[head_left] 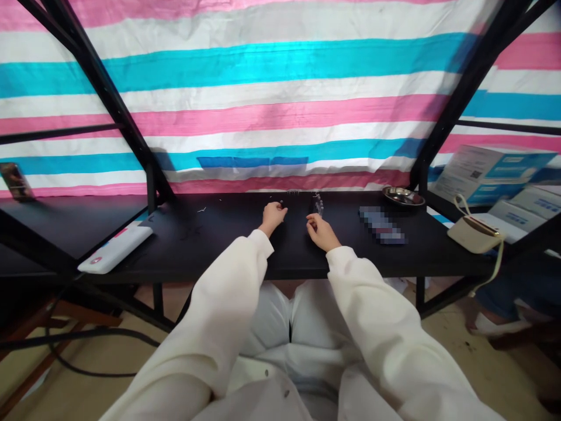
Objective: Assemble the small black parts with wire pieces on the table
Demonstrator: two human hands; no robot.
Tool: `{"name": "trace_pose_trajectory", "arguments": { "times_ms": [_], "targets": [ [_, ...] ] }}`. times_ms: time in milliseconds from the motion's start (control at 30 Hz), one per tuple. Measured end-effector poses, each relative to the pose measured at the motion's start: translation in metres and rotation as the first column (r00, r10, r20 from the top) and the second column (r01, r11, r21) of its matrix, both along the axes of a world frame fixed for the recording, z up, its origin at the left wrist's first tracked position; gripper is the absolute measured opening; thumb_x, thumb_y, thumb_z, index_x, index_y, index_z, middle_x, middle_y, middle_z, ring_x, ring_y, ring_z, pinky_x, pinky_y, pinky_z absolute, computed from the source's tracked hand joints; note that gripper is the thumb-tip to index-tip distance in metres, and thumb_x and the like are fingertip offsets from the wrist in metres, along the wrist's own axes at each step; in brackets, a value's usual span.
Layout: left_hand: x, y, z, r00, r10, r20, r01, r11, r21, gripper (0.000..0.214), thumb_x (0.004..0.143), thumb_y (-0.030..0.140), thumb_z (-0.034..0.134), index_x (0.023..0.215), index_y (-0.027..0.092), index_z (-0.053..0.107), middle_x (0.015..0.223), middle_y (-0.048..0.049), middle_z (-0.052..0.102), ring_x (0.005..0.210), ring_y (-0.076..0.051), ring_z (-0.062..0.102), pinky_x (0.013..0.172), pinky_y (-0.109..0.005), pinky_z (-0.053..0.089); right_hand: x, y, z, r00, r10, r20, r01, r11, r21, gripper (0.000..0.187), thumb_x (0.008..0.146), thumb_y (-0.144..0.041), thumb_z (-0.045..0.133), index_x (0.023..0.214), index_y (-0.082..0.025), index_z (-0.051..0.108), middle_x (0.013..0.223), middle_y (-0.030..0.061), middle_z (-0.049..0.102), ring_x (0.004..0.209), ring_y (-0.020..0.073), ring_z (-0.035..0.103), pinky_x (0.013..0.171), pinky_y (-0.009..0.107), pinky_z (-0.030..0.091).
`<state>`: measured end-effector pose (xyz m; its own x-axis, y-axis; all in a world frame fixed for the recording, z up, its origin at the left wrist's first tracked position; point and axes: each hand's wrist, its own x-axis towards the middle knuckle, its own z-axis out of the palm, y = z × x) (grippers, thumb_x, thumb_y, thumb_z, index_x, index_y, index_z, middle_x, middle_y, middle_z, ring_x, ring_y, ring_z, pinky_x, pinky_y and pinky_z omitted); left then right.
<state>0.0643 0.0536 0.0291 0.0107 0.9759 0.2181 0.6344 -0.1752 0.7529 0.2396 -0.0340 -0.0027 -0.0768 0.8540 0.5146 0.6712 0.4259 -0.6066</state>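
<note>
My left hand (pixel 273 216) is over the middle of the black table (pixel 228 251), its thumb and fingers drawn together. What it pinches, if anything, is too small to name; a tiny dark round bit shows by its fingertips. To its right, my right hand (pixel 323 233) is closed too, with its fingertips together and their contents hidden. Just beyond the right hand lies a curved strand of greyish beads (pixel 319 203); whether the fingers touch it I cannot tell. A short row of small pale pieces (pixel 293 192) lies at the table's back edge between the hands.
A shiny metal dish (pixel 403 196) and a blurred-out flat object (pixel 382 225) are on the right. A white power bank-like block (pixel 116 250) lies left. White scraps (pixel 201 209) dot the table. Beyond the right frame are a beige pouch (pixel 475 234) and boxes (pixel 486 172).
</note>
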Motion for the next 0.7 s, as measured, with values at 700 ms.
{"name": "trace_pose_trajectory", "arguments": {
  "times_ms": [700],
  "targets": [
    [-0.032,0.050,0.002,0.951,0.192,-0.241,-0.234,0.959,-0.159,0.010,0.068,0.022,0.065,0.074,0.016,0.061,0.072,-0.0086,0.066,0.082,-0.021,0.065,0.073,-0.028,0.049,0.001,-0.006,0.005,0.997,-0.069,-0.034,0.069,0.998,-0.004,0.023,0.082,-0.024,0.041,0.101,-0.020,0.052,0.087,0.0063,0.064,0.075,0.0176,0.061,0.073,0.029,0.046]
  ]
}}
